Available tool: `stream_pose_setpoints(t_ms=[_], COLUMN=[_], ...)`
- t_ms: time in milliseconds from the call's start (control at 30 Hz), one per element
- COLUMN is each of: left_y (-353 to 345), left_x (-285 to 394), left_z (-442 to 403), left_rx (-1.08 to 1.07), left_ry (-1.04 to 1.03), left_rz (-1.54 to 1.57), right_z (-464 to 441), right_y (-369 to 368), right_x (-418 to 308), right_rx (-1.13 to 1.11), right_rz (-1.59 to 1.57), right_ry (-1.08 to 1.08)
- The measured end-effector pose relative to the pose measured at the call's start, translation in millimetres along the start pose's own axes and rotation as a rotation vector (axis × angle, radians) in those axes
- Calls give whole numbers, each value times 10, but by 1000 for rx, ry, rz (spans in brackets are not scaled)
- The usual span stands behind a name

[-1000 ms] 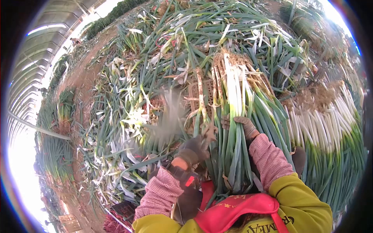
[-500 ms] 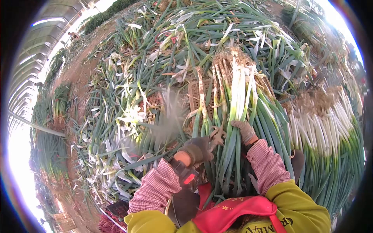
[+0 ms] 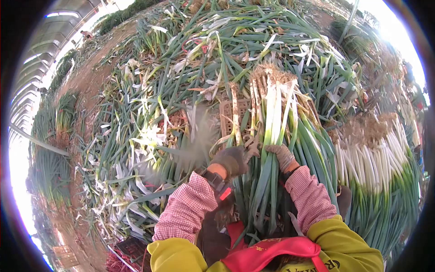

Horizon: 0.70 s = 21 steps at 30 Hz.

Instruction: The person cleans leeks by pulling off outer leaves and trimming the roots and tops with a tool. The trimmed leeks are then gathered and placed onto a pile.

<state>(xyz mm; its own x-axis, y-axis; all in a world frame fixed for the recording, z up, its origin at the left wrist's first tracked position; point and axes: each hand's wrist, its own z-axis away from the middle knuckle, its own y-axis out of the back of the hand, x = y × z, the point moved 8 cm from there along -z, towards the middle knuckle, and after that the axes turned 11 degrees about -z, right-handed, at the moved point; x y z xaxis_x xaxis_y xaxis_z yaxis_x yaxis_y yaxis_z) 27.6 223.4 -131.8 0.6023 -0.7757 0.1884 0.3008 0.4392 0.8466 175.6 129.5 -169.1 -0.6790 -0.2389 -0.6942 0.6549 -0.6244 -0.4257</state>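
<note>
Long green onions (image 3: 272,122) with white stems and brown roots lie in front of me, roots pointing away. My right hand (image 3: 282,157), in a grey-brown glove, is closed around several of them where the stems turn green. To its left, my gloved left hand (image 3: 230,162) is closed beside the same bunch. Something brown and ragged shows at its fingertips, and I cannot make out what it is. A thinner onion with a brownish stem (image 3: 235,113) lies just beyond the left hand. Beneath the onions is a brown perforated crate (image 3: 228,115).
A heap of loose leaves and peelings (image 3: 149,122) spreads across the left and far side. At the right lies a row of cleaned green onions (image 3: 371,158). Further bundles (image 3: 65,113) stand at the far left. A dark crate (image 3: 133,249) sits at the lower left.
The view has shifted slightly. My left hand has moved up a little, and my right hand stays on the onions, slightly further left. The onions look much the same.
</note>
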Motion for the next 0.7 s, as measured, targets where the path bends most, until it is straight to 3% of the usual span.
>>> stream_pose_setpoints(t_ms=[133, 267, 367, 433, 500, 533, 633, 700], left_y=[-154, -78, 148, 191, 274, 333, 320, 288], left_x=[8, -38, -22, 2, -51, -75, -94, -70], left_z=[25, 262, 592, 681, 626, 570, 145, -146], left_rx=[135, 40, -86, -41, 31, 72, 32, 46], left_ry=[-22, 40, 16, -62, 60, 124, 100, 53], left_rz=[14, 200, 310, 371, 414, 439, 321, 269], right_z=[-36, -124, -504, -454, -275, -356, -374, -265], right_y=[-53, -113, -212, -323, -177, -169, -1, 20], right_x=[-10, -46, -91, -256, -94, -130, 137, 119], right_rx=[5, 45, -332, -221, 203, 60, 70, 92], right_rz=[17, 106, 1067, 1063, 440, 543, -22, -82], right_ry=[-59, -109, 323, 235, -241, -88, -133, -139])
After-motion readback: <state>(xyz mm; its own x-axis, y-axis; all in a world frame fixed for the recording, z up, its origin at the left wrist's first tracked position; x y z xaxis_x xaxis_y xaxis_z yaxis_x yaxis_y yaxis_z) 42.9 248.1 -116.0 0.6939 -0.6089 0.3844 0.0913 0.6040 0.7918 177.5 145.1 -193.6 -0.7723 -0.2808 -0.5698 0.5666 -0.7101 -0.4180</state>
